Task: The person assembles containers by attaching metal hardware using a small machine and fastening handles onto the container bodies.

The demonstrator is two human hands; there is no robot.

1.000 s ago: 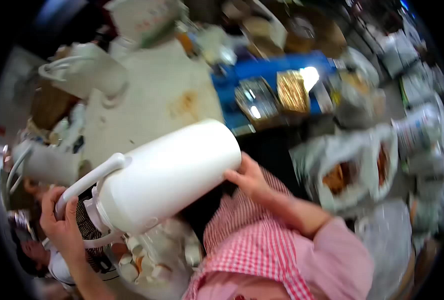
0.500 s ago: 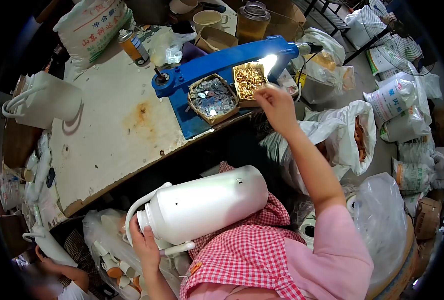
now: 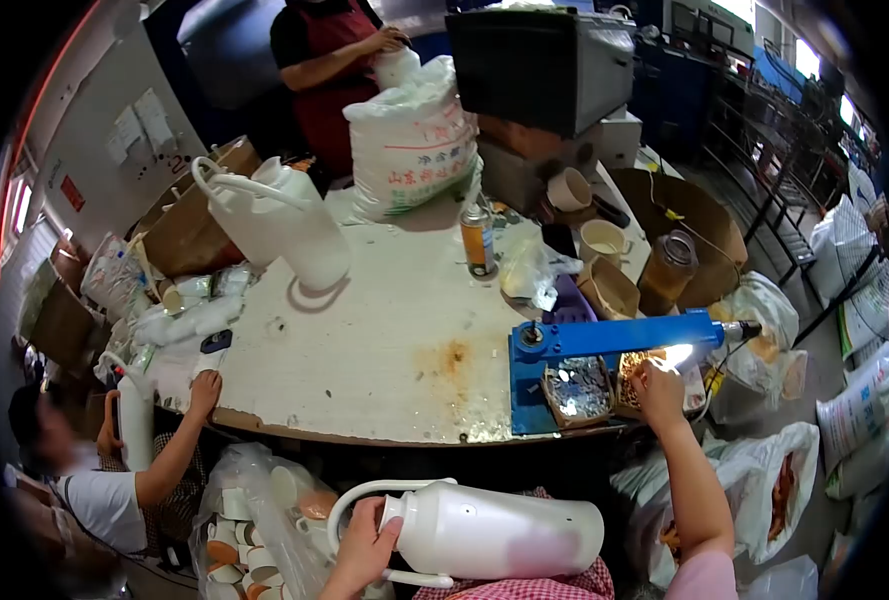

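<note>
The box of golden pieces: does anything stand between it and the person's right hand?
Nothing visible does. The right hand is at the box of golden pieces; the blue machine arm lies beyond the hand. Contact is unclear.

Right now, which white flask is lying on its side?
The white flask across the checked apron, held by the left hand; the others, on the table and by the far-left co-worker, stand upright.

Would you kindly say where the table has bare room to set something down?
The table is mostly bare in its middle, around a stain, bordered by the blue machine, spray can and near edge. The far right, around the mugs, is crowded.
</note>
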